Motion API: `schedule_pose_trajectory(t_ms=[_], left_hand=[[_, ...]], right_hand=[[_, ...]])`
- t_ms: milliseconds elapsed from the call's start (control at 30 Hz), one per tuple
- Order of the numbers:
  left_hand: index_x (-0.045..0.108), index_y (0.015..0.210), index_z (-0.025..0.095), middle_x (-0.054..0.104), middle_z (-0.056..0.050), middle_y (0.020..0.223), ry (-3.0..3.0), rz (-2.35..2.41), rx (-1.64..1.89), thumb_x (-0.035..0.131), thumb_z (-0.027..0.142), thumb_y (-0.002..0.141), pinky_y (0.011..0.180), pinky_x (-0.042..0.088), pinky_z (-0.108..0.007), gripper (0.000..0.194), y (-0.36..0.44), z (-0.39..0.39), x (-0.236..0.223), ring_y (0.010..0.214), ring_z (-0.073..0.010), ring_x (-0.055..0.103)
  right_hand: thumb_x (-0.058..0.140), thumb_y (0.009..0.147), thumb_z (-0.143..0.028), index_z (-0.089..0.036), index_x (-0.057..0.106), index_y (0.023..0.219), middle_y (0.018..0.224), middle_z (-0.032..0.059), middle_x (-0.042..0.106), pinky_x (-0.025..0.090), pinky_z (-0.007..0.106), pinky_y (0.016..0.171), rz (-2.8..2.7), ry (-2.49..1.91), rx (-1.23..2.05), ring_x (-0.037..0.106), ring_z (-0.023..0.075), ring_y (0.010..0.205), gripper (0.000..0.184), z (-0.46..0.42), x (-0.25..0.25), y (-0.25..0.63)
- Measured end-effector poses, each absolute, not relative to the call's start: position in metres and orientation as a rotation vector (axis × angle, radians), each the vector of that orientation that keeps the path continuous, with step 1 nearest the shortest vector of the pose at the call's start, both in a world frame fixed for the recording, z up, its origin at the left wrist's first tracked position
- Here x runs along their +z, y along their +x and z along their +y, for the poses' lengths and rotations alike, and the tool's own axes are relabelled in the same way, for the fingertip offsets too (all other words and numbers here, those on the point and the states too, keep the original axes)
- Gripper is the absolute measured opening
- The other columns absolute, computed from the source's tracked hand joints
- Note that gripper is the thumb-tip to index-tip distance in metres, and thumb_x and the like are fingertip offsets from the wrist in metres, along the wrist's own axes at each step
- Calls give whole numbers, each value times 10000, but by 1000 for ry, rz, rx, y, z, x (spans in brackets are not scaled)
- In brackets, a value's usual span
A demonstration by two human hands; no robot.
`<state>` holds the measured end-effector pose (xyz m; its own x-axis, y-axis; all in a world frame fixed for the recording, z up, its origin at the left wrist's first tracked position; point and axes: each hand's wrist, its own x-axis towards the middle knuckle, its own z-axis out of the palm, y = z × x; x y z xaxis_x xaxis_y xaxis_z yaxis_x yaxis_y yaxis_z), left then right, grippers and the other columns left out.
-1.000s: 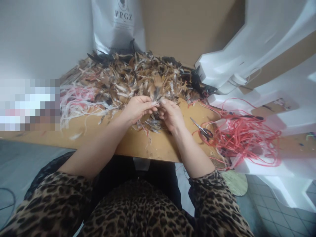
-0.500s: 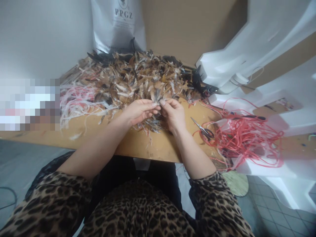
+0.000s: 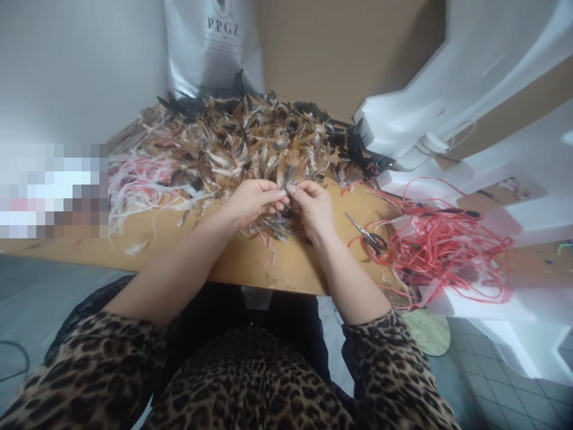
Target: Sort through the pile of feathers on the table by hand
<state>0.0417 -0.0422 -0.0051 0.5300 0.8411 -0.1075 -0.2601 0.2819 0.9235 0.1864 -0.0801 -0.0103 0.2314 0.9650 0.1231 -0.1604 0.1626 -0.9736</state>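
Observation:
Both my hands meet over the front of a large heap of brown, white and black feathers [image 3: 233, 140]. My left hand [image 3: 259, 202] is closed, thumb and fingers pinching the lower end of a small brown-grey feather bunch [image 3: 290, 167]. From the other side my right hand [image 3: 312, 205] pinches the same end, its fingertips nearly touching the left ones. The bunch fans out upward, away from me. Under and between the hands lies a smaller pile of greyish feathers [image 3: 277, 228], partly covered by them.
Open scissors [image 3: 367, 233] lie to the right, beside a tangle of red strips [image 3: 452, 251]. White and pink strips [image 3: 138, 179] lie at the left of the wooden table [image 3: 250, 263]. Behind stands a white printed bag [image 3: 215, 54]; white foam pieces [image 3: 403, 122] rise at the right.
The pinched feather bunch now stands up taller and shows more brown above my fingertips. Both hands have barely shifted; the surroundings look the same.

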Motion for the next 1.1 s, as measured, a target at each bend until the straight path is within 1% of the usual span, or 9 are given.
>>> schedule_pose_trajectory(t_ms=[167, 300, 367, 467, 533, 667, 867, 1033, 1100], left_hand=[[715, 701, 97, 697, -49, 643, 1143, 711, 830, 769, 194, 736, 516, 469, -157, 117, 43, -41, -10, 510, -60, 600], [715, 704, 98, 712, -52, 674, 1205, 699, 857, 772, 212, 729, 524, 475, -165, 130, 42, -41, -11, 522, -66, 610], [711, 710, 94, 712, -51, 680, 1200, 691, 877, 780, 215, 725, 521, 472, -161, 140, 42, -40, -10, 523, -63, 610], [701, 722, 89, 706, -47, 673, 1140, 729, 922, 772, 217, 746, 524, 466, -147, 149, 39, -37, -5, 525, -53, 605], [686, 734, 92, 708, -43, 686, 1099, 778, 969, 762, 222, 767, 534, 467, -138, 154, 37, -35, -2, 534, -45, 604], [658, 754, 95, 723, -44, 747, 1048, 821, 1040, 744, 202, 791, 536, 469, -132, 142, 35, -31, 1, 564, -42, 620], [659, 731, 85, 721, -50, 734, 1063, 764, 1020, 729, 181, 800, 515, 457, -126, 138, 37, -32, -1, 549, -35, 614], [661, 728, 87, 725, -50, 730, 1061, 755, 1013, 736, 180, 793, 515, 459, -128, 136, 37, -32, -2, 544, -35, 616], [660, 732, 89, 724, -49, 722, 1061, 772, 1002, 749, 191, 785, 518, 461, -130, 145, 36, -32, -2, 542, -38, 619]], right_hand=[[825, 639, -458, -193, 546, 626, 481, -81, 472, 277, 205, 465, -1012, -1054, 1006, 358, 48, 458, 385, -81, -9, 185], [821, 643, -475, -197, 545, 627, 498, -76, 486, 293, 206, 468, -1040, -1044, 993, 367, 49, 468, 393, -80, -9, 184], [815, 655, -467, -196, 572, 655, 518, -74, 506, 297, 206, 469, -1053, -1036, 995, 369, 47, 469, 364, -80, -9, 185], [782, 703, -418, -195, 656, 758, 586, -57, 578, 321, 207, 488, -1117, -1061, 1009, 399, 50, 489, 263, -81, -9, 190], [760, 722, -357, -187, 691, 782, 631, -38, 622, 355, 214, 518, -1248, -1137, 1009, 444, 62, 525, 193, -83, -9, 197], [695, 741, -234, -166, 698, 698, 611, -22, 624, 381, 234, 561, -1686, -1300, 918, 490, 86, 559, 81, -85, -8, 211], [640, 778, -200, -158, 719, 758, 714, 12, 687, 413, 253, 651, -2104, -1405, 778, 568, 111, 646, 91, -89, -4, 209], [668, 762, -211, -172, 728, 821, 769, 22, 700, 390, 254, 659, -2274, -1564, 648, 567, 120, 682, 92, -92, -4, 193], [639, 768, -188, -173, 721, 803, 771, 27, 702, 395, 259, 672, -2311, -1582, 622, 574, 126, 692, 90, -92, -6, 190]])
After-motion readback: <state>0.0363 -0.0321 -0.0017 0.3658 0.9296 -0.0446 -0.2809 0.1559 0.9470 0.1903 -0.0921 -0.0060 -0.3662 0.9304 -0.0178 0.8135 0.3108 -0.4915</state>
